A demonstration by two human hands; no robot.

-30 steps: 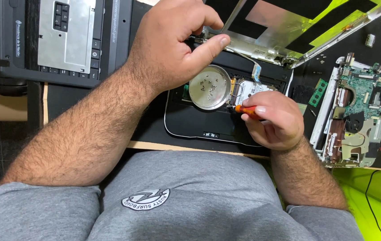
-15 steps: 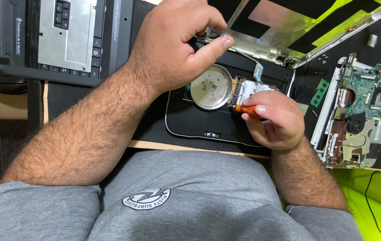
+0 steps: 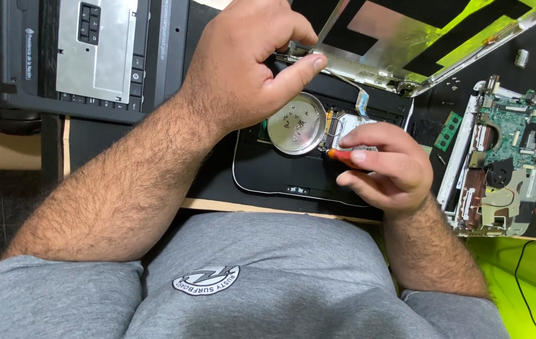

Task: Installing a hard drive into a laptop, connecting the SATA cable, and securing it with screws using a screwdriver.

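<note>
Right hand (image 3: 388, 164) is curled shut around one orange-handled screwdriver (image 3: 342, 155). Only a short bit of the handle shows; its long axis runs roughly sideways, the visible end pointing toward the left hand. One round silver dish (image 3: 297, 130) with small screws sits just left of that end, between the two hands, on one opened black laptop base (image 3: 274, 172). Left hand (image 3: 248, 64) sits farther out, fingers closed, thumb pressed to a metal hinge piece (image 3: 293, 55) at the lid edge (image 3: 399, 69). One green circuit board (image 3: 506, 135) lies right of the right hand. One keyboard panel (image 3: 95, 47) lies left of the left hand. Surface is a black mat on a wooden desk (image 3: 4, 150).
</note>
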